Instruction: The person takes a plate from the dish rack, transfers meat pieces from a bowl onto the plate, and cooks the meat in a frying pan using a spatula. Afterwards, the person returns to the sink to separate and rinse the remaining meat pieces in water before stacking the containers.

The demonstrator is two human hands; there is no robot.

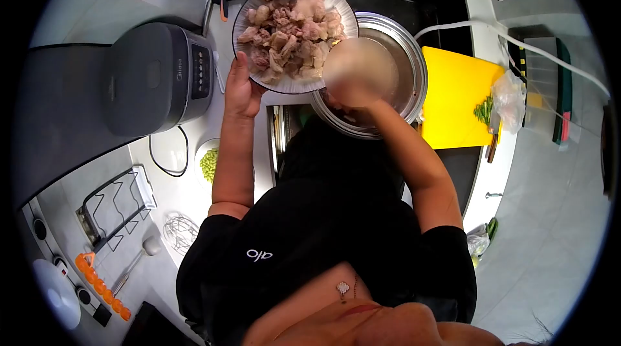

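A white ribbed plate with a dark rim (240, 17) is heaped with pale, pinkish-brown chunks of bone-in meat (289, 32). My left hand (243, 90) grips the plate's lower left edge, thumb on top. Just right of the plate, and partly under it, stands a round metal pot (420, 80) with brownish liquid (402, 67) inside. Over the pot's left part is my right hand (358, 77), smeared by blur. Its fingers and anything in them cannot be made out. Small meat pieces show near the pot's lower left wall.
A yellow cutting board (446, 97) with chopped greens (484, 110), a knife (493, 146) and a plastic bag (510, 101) lies right of the pot. To the left stand a dark rice cooker (158, 80), a bowl of green beans (208, 165) and a whisk (180, 233).
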